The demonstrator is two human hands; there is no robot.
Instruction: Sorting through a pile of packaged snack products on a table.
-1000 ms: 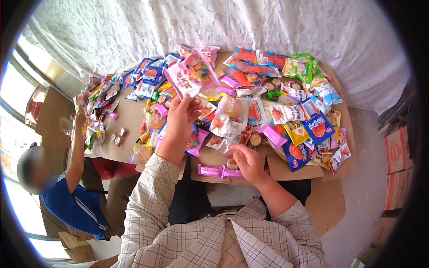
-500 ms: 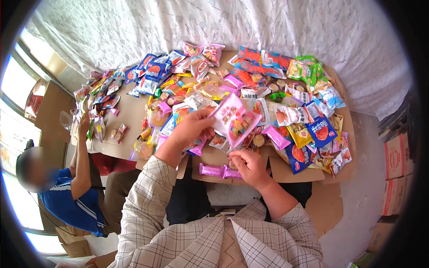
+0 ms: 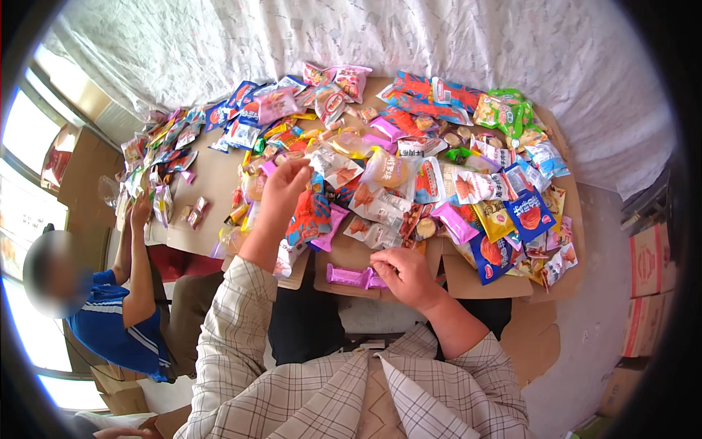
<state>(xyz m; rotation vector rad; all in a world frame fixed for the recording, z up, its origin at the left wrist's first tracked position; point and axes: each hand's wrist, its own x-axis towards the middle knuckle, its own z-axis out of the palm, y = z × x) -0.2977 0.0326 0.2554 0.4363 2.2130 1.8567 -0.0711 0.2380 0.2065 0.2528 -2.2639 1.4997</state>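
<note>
Over the middle of the snack heap, my left hand (image 3: pixel 284 192) is raised with loosely bent fingers and no packet in it. A pink snack bag (image 3: pixel 278 104) shows beyond it, over blue packets (image 3: pixel 242 117) at the back left; whether it touches them I cannot tell. Low at the table's front edge, my right hand (image 3: pixel 411 276) has its fingers curled together beside purple wrapped bars (image 3: pixel 346 276). Anything between those fingertips is hidden. Clear bags with a brown print (image 3: pixel 380 207) and a round pastry in clear wrap (image 3: pixel 387 171) lie just beyond my right hand.
Cardboard (image 3: pixel 482 287) covers the table. Red-and-blue packets (image 3: pixel 428 95), green bags (image 3: pixel 504 113) and a blue packet (image 3: pixel 528 212) lie to the right. At left, a person in a blue shirt (image 3: pixel 117 322) handles another packet pile (image 3: pixel 157 146). Cartons (image 3: pixel 651 256) stand far right.
My left hand has let go of the pink snack bag, which is now at the back left. That hand has moved up and left. My right hand has barely shifted.
</note>
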